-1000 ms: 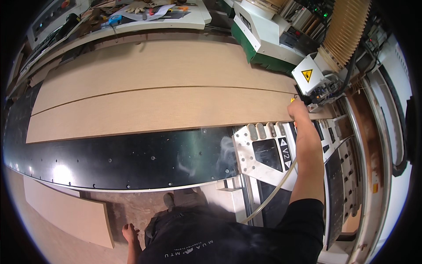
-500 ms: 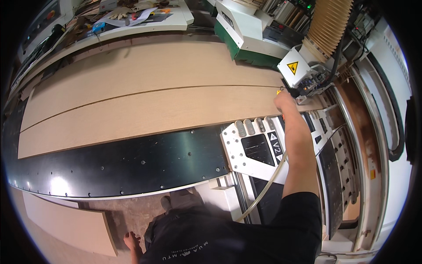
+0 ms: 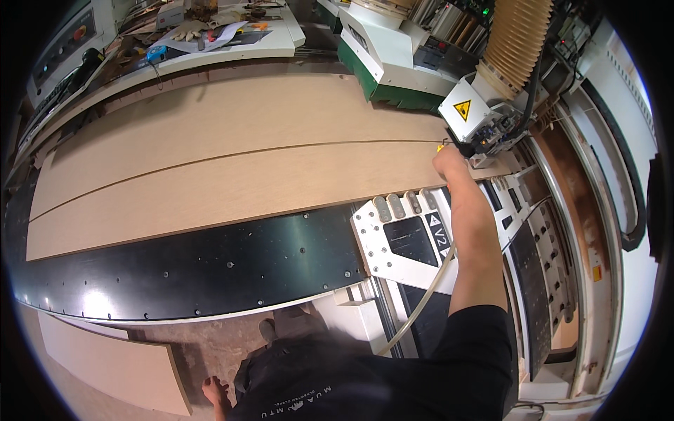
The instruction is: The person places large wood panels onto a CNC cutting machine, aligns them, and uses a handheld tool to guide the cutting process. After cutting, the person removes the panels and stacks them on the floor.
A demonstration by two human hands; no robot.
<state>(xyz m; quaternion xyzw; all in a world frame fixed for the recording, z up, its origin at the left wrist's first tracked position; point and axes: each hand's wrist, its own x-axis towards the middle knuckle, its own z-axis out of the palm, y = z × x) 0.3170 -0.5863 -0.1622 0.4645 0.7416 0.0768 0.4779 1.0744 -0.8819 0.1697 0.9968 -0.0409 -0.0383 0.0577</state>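
My right hand (image 3: 449,163) is closed around a yellow air blow gun (image 3: 440,148), mostly hidden in the fist, with a dark tip poking out. A pale hose (image 3: 423,305) runs up behind my right forearm toward that hand. The fist is over the right end of the near wood-coloured board (image 3: 232,193), close to the dark seam. Beyond the seam lies the far board (image 3: 246,109). My left hand (image 3: 215,390) hangs low by my side, fingers loosely bent and apart, with nothing seen in it.
A machine head (image 3: 467,112) with a ribbed duct (image 3: 516,49) stands just beyond my right hand. Nearer me are a black table surface (image 3: 210,263) and a white bracket (image 3: 365,235). Another board (image 3: 116,365) rests low at left. Gloves (image 3: 186,31) and papers lie on a back bench.
The view has shifted slightly. My right hand stays near the seam by the machine head, still holding the air blow gun. My left hand remains low.
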